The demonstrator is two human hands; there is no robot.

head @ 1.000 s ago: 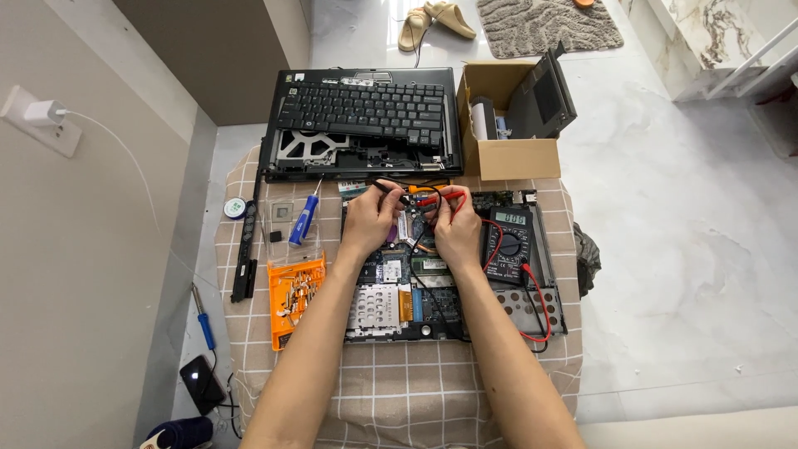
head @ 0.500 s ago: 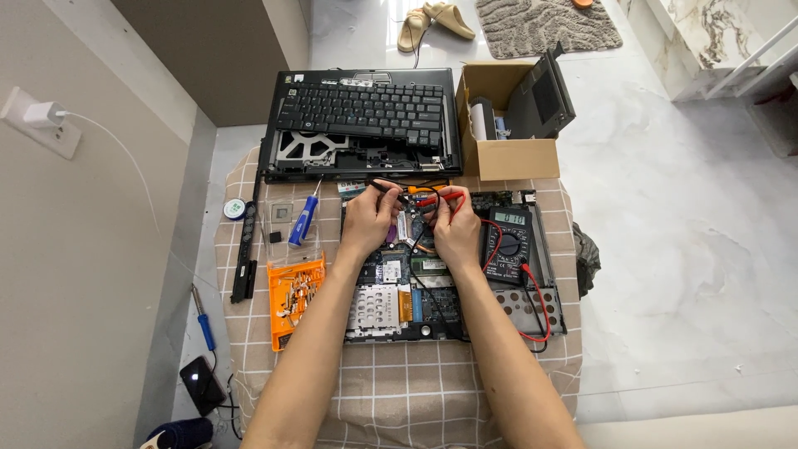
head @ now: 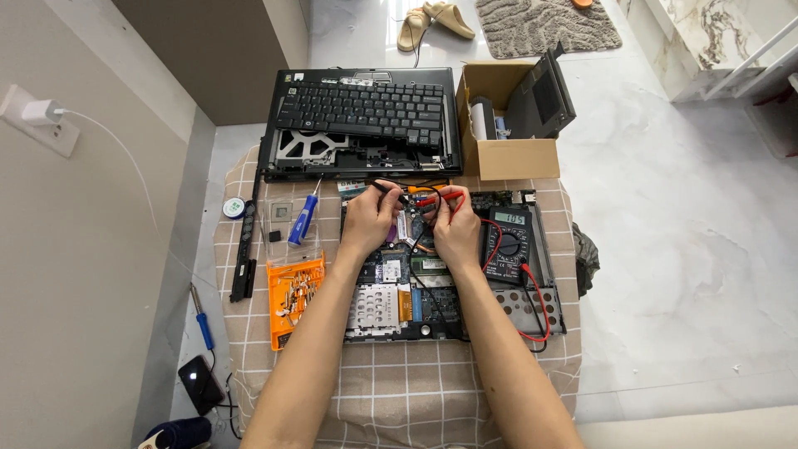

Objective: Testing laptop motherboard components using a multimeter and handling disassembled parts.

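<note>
- Multimeter probes, one black [head: 384,188] and one red [head: 440,199], sit over the upper part of the opened laptop motherboard [head: 407,274], their tips angled down toward the board between the two hands.
- Left hand [head: 368,218] pinches the black probe; its fingers [head: 374,199] are closed round the shaft, whose long axis runs up and left, away from the motherboard's middle.
- Right hand [head: 455,226] grips the red probe the same way, fingers curled shut on it; that probe's long axis lies nearly level, pointing left toward the black one.
- Both hands are about equally near the test spot on the motherboard; the exact contact point is hidden by the fingers.
- Digital multimeter [head: 507,241] lies just right of the motherboard, its red lead [head: 532,291] looping down beside it.
- Left of the motherboard lie a blue screwdriver [head: 302,218] and an orange parts tray [head: 293,293]; above it rests the laptop's keyboard deck [head: 359,116], with a cardboard box [head: 509,125] alongside.
- Against the earlier frames, hands and probes hold almost the same place on the checked-cloth surface [head: 399,391]; no clear shift shows.
</note>
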